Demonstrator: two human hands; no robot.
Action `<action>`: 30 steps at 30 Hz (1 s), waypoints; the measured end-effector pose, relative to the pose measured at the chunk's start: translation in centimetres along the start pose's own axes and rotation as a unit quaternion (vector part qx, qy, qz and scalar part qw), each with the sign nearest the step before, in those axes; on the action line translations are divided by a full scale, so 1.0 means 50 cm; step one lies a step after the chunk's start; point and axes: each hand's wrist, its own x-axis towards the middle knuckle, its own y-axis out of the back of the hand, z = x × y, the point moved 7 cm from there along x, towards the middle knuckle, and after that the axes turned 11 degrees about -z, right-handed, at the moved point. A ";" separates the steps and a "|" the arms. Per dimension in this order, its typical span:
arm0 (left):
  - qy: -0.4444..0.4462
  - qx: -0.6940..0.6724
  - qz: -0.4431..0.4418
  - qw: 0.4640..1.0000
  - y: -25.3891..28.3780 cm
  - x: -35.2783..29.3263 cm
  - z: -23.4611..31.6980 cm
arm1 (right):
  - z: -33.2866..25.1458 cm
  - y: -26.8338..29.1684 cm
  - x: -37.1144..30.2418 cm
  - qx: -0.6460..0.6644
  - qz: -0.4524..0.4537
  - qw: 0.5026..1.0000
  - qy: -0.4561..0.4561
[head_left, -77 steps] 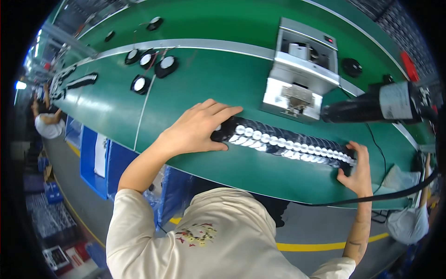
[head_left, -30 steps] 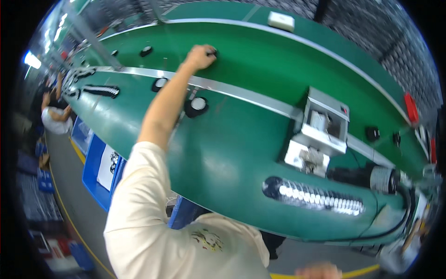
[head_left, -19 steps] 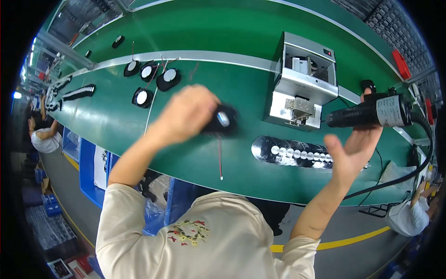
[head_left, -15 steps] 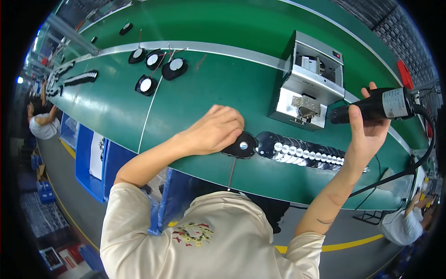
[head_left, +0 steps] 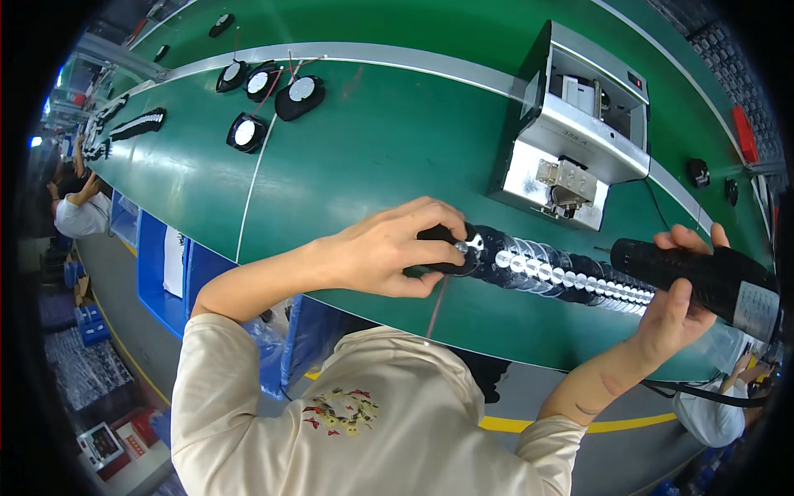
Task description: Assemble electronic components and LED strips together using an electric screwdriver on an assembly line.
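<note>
My left hand [head_left: 385,252] is closed on a black rounded part [head_left: 453,266], fingers and thumb at its sides, flat on the green bench. A thin red wire [head_left: 437,307] runs from this part toward the bench's near edge. It lies against the left end of a long row of overlapping black parts with silver discs [head_left: 571,279]. My right hand [head_left: 674,318] grips a black electric screwdriver [head_left: 686,269], held nearly level above the row's right end. Its thin bit points left, apart from the part under my left hand.
A silver screw-feeder-like machine [head_left: 579,132] stands behind the row. Several black parts with white discs and wires [head_left: 302,91] lie at the back left. Blue bins [head_left: 157,273] hang below the near edge. People sit far left [head_left: 83,211] and right [head_left: 715,413].
My right hand has brought the screwdriver nearer to me, away from the silver machine's front. My left hand has slid the black part right, up against the row, its fingers now spread around it.
</note>
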 end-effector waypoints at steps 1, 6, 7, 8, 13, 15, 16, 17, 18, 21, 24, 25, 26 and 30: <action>-0.016 -0.005 0.014 1.000 -0.001 0.008 0.003 | 0.001 0.003 -0.005 0.013 -0.002 1.000 -0.003; -0.054 0.006 0.031 0.998 -0.024 0.030 0.001 | -0.005 0.006 -0.012 0.000 -0.010 1.000 0.001; -0.053 0.010 0.029 0.998 -0.027 0.033 0.000 | -0.007 0.003 -0.012 -0.008 -0.006 1.000 0.003; -0.052 0.014 0.027 0.998 -0.029 0.035 -0.001 | -0.009 0.001 -0.011 -0.016 -0.003 1.000 0.005; -0.066 0.039 0.004 0.997 -0.032 0.046 0.002 | -0.018 -0.015 0.003 0.079 -0.054 0.990 0.102; -0.064 0.044 -0.014 0.997 -0.031 0.052 0.004 | -0.030 -0.022 0.014 0.139 -0.084 0.976 0.147; -0.061 0.045 -0.025 0.997 -0.030 0.054 0.003 | -0.038 -0.029 0.019 0.172 -0.083 0.969 0.155; -0.058 0.047 -0.036 0.997 -0.032 0.055 0.000 | -0.043 -0.033 0.021 0.186 -0.071 0.969 0.149; -0.055 0.039 -0.039 0.997 -0.033 0.056 -0.004 | -0.050 -0.036 0.025 0.197 -0.059 0.968 0.143; -0.046 0.016 -0.038 0.998 -0.038 0.061 -0.015 | -0.067 -0.048 0.048 0.215 -0.066 0.966 0.127; -0.035 0.000 -0.024 0.999 -0.052 0.064 -0.019 | -0.072 -0.064 0.067 0.218 -0.094 0.965 0.111; -0.027 -0.003 -0.023 0.999 -0.058 0.060 -0.021 | -0.074 -0.077 0.076 0.229 -0.097 0.963 0.109; -0.019 -0.006 -0.022 1.000 -0.060 0.059 -0.025 | -0.078 -0.090 0.086 0.239 -0.099 0.960 0.106; -0.050 0.000 0.010 0.999 -0.056 0.058 -0.025 | -0.074 -0.131 0.119 0.278 -0.072 0.952 0.105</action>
